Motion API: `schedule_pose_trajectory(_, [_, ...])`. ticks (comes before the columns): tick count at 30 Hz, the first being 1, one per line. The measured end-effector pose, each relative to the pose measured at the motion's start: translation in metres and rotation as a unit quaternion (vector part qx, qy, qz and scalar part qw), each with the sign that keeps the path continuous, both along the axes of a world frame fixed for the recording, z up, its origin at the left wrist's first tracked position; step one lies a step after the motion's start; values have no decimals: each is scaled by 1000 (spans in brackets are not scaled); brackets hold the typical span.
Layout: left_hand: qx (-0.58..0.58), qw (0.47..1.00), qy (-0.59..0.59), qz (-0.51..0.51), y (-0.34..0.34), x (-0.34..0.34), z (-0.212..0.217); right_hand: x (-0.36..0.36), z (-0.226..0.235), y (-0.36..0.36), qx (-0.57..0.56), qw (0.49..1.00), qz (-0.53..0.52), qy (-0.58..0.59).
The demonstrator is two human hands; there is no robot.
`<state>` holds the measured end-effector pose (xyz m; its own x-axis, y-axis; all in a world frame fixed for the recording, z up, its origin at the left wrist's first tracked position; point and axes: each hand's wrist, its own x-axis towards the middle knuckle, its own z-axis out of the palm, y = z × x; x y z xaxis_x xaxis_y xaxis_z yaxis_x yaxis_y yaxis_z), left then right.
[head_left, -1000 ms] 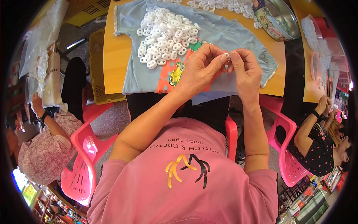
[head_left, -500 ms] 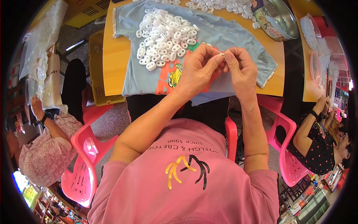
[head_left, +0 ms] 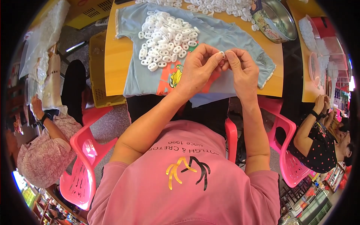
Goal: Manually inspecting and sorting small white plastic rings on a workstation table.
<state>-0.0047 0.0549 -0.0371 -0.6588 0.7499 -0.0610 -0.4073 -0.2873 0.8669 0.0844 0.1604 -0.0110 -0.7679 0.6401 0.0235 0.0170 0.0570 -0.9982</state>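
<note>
My left hand point(head_left: 200, 70) is closed in a pinch, thumb against fingertips, on a small white plastic piece point(head_left: 223, 55). From the other side my right hand point(head_left: 243, 73) pinches at the same piece with its thumb and fingers. Most of the piece is hidden by the fingertips. Both hands are held above a light-blue T-shirt point(head_left: 234, 35) with a red and yellow print, spread over the table. Left of my hands, a heap of white oval plastic pieces with two holes each point(head_left: 168, 37) lies on the shirt.
More white pieces point(head_left: 225, 6) lie along the table's far side. A round metal tin point(head_left: 275, 22) stands at the far right, small pale-green bits inside. The yellow table point(head_left: 114, 71) ends close to my lap. People sit left and right, near pink chairs point(head_left: 84, 165).
My fingertips have shifted slightly around the small piece, and a bit more of its white shows between them. The heap on the shirt looks the same.
</note>
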Motion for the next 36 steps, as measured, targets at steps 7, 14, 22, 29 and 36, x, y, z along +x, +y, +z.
schedule_pose_trajectory(7, [13, 1000, 12, -24, -2, -2, -1, 1, -2, 7, 3, 999, 37, -11])
schedule_pose_trajectory(14, [15, 999, -2, -32, -2, -2, -2, 2, 2, 8, 31, 998, 49, -26])
schedule_pose_trajectory(22, [-12, 1000, 19, -11, -1, 1, -5, -3, 0, -10, 96, 995, -18, -27])
schedule_pose_trajectory(29, [-12, 1000, 5, 21, 2, 2, -2, -6, -1, -13, 106, 993, -47, -30])
schedule_pose_trajectory(36, [0, 1000, 19, -7, 0, -1, -5, 5, 8, 10, 25, 999, 37, -18])
